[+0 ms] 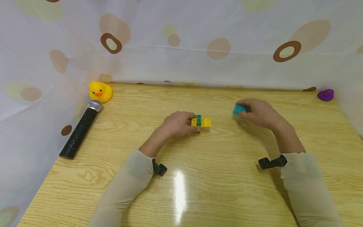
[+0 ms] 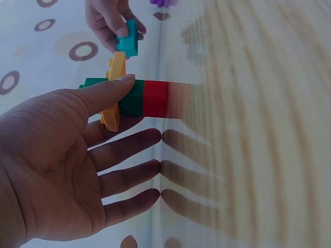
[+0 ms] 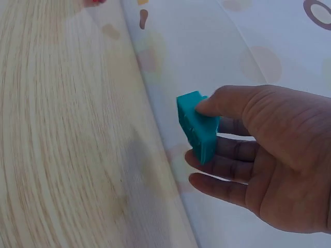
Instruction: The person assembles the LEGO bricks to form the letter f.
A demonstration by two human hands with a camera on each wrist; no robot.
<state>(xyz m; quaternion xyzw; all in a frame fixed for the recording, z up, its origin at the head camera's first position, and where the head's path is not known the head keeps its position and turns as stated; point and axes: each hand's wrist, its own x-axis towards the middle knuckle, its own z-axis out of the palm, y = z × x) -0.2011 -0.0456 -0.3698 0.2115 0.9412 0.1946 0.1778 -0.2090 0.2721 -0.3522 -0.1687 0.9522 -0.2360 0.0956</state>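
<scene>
Spotted sheeting (image 1: 181,64) walling a wood-grain table (image 1: 224,183) makes a screened-off nook.

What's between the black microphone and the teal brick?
Head view: the left hand and the brick stack it pinches lie between the black microphone and teal brick, with wood tabletop showing on either side.

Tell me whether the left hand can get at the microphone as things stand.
Probably not to grip it yet: the left hand pinches the brick stack, though nothing appears to stand between that hand and the microphone.
</scene>
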